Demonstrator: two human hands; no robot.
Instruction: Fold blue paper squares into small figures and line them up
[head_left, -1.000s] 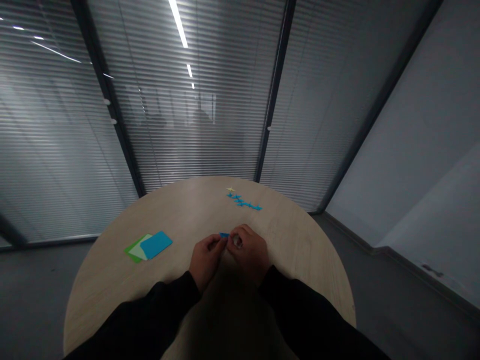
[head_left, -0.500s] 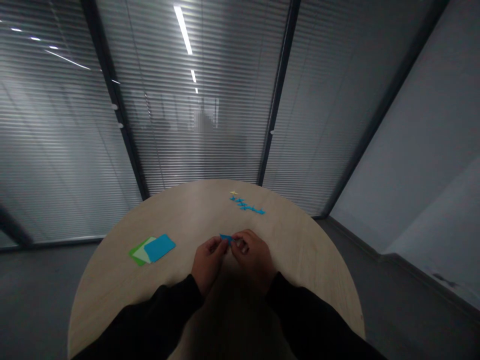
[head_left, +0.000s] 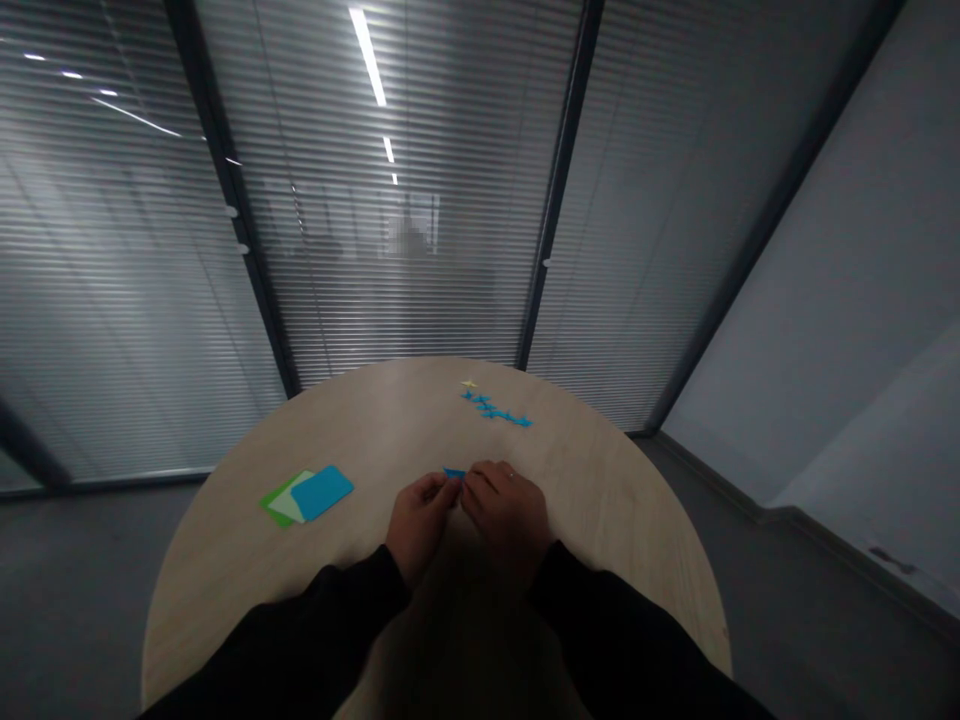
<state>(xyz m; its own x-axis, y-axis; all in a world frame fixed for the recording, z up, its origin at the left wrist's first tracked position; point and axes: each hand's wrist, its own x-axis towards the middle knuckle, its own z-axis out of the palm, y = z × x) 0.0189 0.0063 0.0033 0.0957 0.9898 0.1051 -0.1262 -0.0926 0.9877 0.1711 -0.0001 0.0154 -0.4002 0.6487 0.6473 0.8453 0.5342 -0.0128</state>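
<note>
Both bare hands work together just forward of the near edge of the round pale wood desk (head_left: 611, 520). Left hand (head_left: 420, 525) and right hand (head_left: 506, 510) meet at the centre, with a small blue paper piece (head_left: 454, 473) held between them, above the desk surface.

Finger state: the left fingers (head_left: 442, 490) are together, pinched on the piece's near side. The right fingers (head_left: 480, 490) are curled in and touch its right end, but the grip itself is partly hidden, so I cannot tell whether they are clamped on it.

Other items: toward the desk's far edge lies a line of small blue shapes (head_left: 495, 411), with a small cream star (head_left: 469, 383) just beyond its left end. Left of centre on the desk, a blue card (head_left: 322, 493) sits on a pale card (head_left: 279, 507), which sits on a green card (head_left: 271, 510), all overlapping.

Progress, as judged from the layout: the line of blue shapes is already set out, while one blue piece remains in the hands. The three cards lie well apart from both hands.
</note>
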